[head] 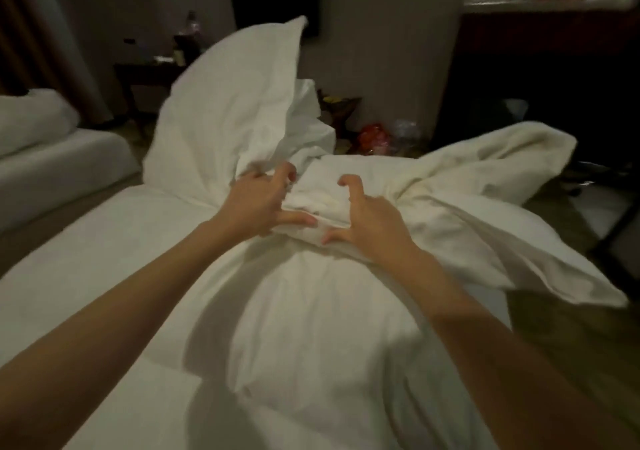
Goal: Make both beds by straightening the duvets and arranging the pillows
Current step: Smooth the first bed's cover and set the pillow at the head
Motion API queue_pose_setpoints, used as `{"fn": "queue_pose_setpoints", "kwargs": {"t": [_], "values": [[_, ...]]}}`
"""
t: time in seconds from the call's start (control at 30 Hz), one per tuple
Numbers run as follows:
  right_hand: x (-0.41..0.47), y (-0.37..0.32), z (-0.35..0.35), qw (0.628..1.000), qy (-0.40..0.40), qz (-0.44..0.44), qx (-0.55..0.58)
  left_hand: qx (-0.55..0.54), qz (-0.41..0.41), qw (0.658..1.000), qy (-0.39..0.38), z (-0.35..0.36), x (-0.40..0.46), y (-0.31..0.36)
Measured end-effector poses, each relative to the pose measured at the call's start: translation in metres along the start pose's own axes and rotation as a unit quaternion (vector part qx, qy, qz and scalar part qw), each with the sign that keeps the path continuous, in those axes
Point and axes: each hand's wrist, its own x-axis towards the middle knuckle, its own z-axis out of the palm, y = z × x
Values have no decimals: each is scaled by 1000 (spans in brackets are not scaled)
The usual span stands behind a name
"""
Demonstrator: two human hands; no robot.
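second bed (52, 159) at 9 o'clock is running off frame | left hand (254, 204) is gripping bunched duvet (329, 311), fingers (294, 219) curled into cloth, tips partly hidden | right hand (367, 221) is clawing the duvet at centre, fingers spread | pillow (228, 103) is blurring at 11 o'clock

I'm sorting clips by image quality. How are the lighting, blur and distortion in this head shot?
Head view: dim, warm light, the room behind nearly black. The arms cast hard shadows on the duvet. The raised pillow is smeared by motion blur; the left hand and right hand are fairly sharp. Wide-angle bending curves the second bed at the edge.
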Motion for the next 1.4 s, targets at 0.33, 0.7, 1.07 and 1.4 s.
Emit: {"fn": "queue_pose_setpoints", "kwargs": {"t": [0.33, 0.7, 1.07, 1.4], "values": [[-32, -42, 20, 994, 41, 96, -46, 44, 121, 991, -20, 2, -18, -16], [32, -70, -17, 979, 200, -34, -20, 75, 136, 981, 117, -61, 35, -51], [-64, -38, 121, 993, 112, -34, 7, 1, 83, 996, 36, 73, -122, -58], [-78, -52, 95, 952, 284, -100, 57, 33, 85, 984, 153, 23, -119, -37]]}}
